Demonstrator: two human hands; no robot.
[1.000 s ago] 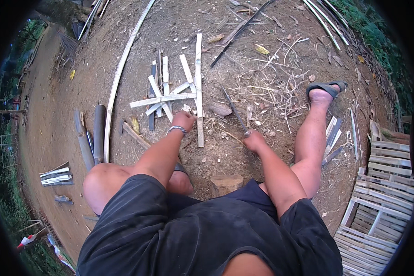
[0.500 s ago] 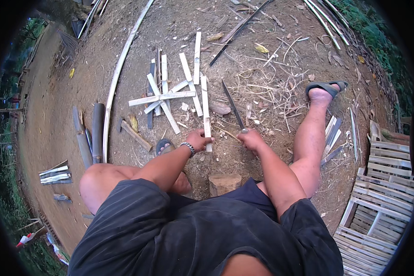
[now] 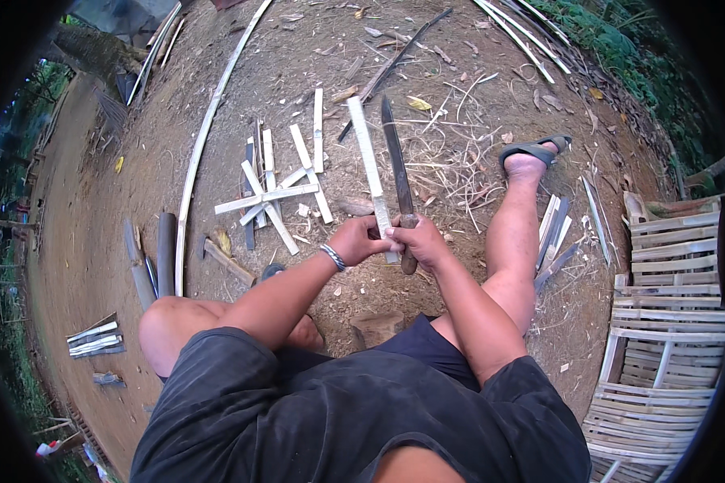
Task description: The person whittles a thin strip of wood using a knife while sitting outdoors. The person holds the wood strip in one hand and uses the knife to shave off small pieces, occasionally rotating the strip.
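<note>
Head view: bare dirt ground (image 3: 97,241) strewn with shavings, bounded by a woven bamboo panel (image 3: 669,322) right of the hands. Ahead of the left hand (image 3: 356,240) lies a pile of cut bamboo slats (image 3: 278,197), evidently finished pieces. That hand is closed round a pale bamboo strip (image 3: 368,161); the right hand (image 3: 419,241) grips a long knife (image 3: 396,157) just beside it. Splitting appears not yet begun; strip whole.
</note>
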